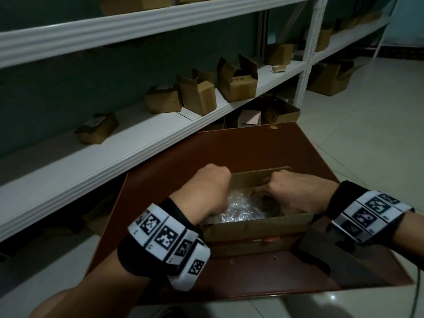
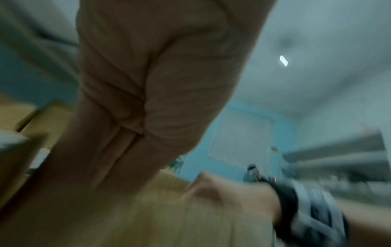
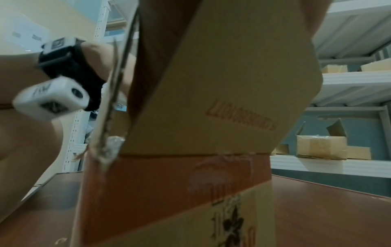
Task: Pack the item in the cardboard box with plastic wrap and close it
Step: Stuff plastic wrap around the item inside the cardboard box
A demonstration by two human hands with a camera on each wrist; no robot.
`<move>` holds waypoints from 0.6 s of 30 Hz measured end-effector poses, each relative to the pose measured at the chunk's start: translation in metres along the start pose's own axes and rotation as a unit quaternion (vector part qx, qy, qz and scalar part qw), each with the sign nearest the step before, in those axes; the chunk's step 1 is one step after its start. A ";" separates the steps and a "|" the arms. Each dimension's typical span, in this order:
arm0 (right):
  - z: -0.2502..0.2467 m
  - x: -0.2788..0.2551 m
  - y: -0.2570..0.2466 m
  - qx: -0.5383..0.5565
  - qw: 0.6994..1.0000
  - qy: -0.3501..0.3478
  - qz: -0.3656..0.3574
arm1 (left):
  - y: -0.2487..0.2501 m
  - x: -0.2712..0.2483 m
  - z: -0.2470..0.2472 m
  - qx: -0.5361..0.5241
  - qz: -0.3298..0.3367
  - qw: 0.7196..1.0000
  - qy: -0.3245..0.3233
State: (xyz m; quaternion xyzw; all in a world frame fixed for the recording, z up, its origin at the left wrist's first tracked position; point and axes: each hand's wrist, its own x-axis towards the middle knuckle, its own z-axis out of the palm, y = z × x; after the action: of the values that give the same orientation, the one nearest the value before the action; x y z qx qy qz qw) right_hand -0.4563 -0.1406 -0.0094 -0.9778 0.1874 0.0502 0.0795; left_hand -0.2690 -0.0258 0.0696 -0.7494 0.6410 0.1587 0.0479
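An open cardboard box (image 1: 252,230) stands on the brown table (image 1: 241,152), its flaps up. Crinkled clear plastic wrap (image 1: 241,210) fills the inside, with a dark item (image 1: 269,205) at the right end. My left hand (image 1: 213,191) reaches over the left end, its fingers curled down into the wrap. My right hand (image 1: 296,191) comes over the right end and curls round the dark item. The right wrist view shows the box wall (image 3: 190,192), a raised flap (image 3: 222,83) and a bit of wrap (image 3: 114,143) at the corner. The left wrist view is blurred.
A long white shelf (image 1: 137,143) runs behind the table and carries several small cardboard boxes (image 1: 199,95). More boxes sit under it and on the pale tiled floor (image 1: 367,134). A dark flat piece (image 1: 332,255) lies on the table right of the box.
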 end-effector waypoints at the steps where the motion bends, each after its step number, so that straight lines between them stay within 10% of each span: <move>1: 0.003 0.000 0.002 -0.004 1.000 0.001 0.001 | 0.003 0.000 0.003 0.005 -0.002 1.000 -0.005; 7: 0.014 0.004 0.013 -0.033 0.999 0.010 0.009 | 0.011 -0.007 0.006 0.020 0.016 0.998 0.062; 18: -0.003 -0.006 -0.004 0.014 1.000 0.001 0.005 | 0.008 0.003 0.021 0.066 0.022 0.990 -0.125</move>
State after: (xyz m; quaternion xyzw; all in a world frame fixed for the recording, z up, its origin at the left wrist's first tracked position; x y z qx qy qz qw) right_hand -0.4601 -0.1356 -0.0047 -0.9757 0.1931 0.0465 0.0928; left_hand -0.2799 -0.0241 0.0501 -0.7044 0.6558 0.2090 0.1735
